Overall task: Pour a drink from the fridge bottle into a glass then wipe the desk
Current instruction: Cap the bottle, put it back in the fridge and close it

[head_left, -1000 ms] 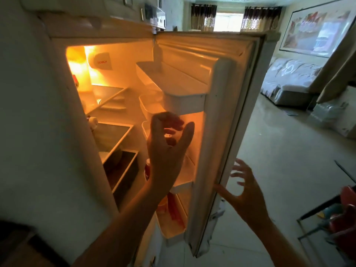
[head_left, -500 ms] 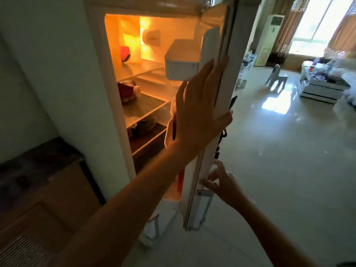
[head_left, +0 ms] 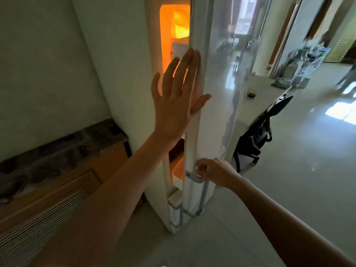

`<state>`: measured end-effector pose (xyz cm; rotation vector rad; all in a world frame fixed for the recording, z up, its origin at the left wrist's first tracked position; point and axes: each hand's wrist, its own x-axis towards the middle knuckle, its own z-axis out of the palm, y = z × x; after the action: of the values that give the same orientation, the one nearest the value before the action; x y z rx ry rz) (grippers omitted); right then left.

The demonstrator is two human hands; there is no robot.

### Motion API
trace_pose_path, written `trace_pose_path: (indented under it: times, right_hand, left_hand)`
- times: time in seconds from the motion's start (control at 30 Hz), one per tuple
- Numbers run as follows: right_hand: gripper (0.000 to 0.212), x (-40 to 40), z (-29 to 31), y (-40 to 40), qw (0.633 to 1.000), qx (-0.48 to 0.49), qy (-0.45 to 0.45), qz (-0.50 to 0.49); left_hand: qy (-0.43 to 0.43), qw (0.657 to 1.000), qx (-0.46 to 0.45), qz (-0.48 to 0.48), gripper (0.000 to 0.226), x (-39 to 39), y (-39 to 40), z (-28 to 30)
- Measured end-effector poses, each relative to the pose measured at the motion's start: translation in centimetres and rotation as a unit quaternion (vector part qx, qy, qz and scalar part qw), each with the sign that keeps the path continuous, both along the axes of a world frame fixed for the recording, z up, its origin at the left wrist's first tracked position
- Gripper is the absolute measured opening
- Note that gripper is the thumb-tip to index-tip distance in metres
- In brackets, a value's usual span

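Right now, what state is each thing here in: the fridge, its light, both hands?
fridge door: ajar, a narrow gap showing.
fridge light: on, glowing orange through the gap.
left hand: open, fingers spread, palm flat on the door's edge.
right hand: closed around the door handle low down.
glass: standing on the white desk, upright.
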<state>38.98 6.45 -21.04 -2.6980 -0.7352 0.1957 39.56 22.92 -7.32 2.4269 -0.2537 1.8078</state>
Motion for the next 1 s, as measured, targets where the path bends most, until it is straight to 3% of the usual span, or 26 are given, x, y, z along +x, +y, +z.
trace_pose_path:
  times: [0.1, 0.23, 0.67, 0.9, 1.0]
  right_hand:
    - [0.022, 1.6, -0.1, 2.6, 0.999, 0.001, 0.023, 0.032]
    - [0.039, 3.7, -0.1, 5.6, 0.999, 0.019, 0.037, -0.008]
    - [0.043, 6.6, -0.1, 8.8, 1.000, 0.011, 0.029, 0.003]
    - [0.024, 5.1, 0.5, 5.4, 0.992, 0.024, 0.113, 0.041]
    - [0.021, 3.6, 1.5, 2.0, 0.995, 0.032, 0.094, 0.031]
  left_hand:
    - [0.009, 0.999, 0.009, 0.051, 0.064, 1.0, 2.1, -0.1]
    - [-0.016, 0.994, 0.023, 0.105, 0.064, 3.0, 4.6, -0.7]
    - [-0.039, 0.992, 0.035, 0.112, 0.060, 5.8, 7.4, -1.0]
    - [0.013, 0.997, -0.065, 0.028, 0.050, 4.1, 4.6, -0.8]
    - [0.043, 0.996, -0.069, -0.035, 0.042, 3.3, 1.7, -1.4]
